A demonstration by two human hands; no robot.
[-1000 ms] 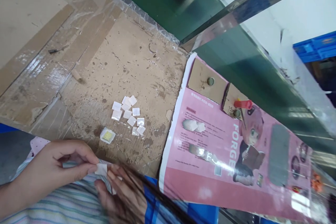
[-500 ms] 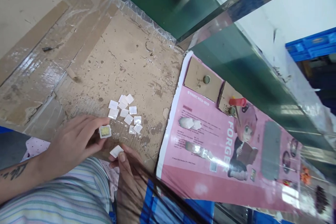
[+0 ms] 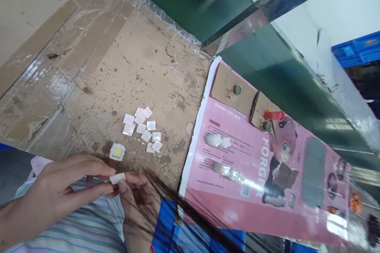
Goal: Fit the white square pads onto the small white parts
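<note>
Both your hands are on one small white square [image 3: 117, 178], held up in front of your striped shirt [image 3: 74, 227], off the near edge of the tabletop [image 3: 166, 87]. Left hand [image 3: 56, 187]: thumb and index fingers pinched on the square's left end. Right hand [image 3: 141, 197]: thumb pressed on its right end, fingers curled behind; exact contact there is hidden (strands of dark hair [image 3: 184, 205] cut across that hand, annoying). Square looks thin and flat, so likely very light, fairly stiff, maybe a bit slick; probably cracks or chips if bent, can't tell the material. Best hold: opposite edges, soft fingertip pinch, no twisting, keep the flat face free. Just beyond your left fingertips a small whitish tray [image 3: 116, 158] sits on the tabletop with something yellow and grainy-looking [image 3: 117, 151] in it; lift that one by its outer walls, level, since the filling could be loose. Past it to the right, a loose scatter of similar white squares [image 3: 146, 136], some overlapping; likely hard to pick up flat, so go for a free corner. Pink printed sheet [image 3: 225, 205] lies well off to the right.
</note>
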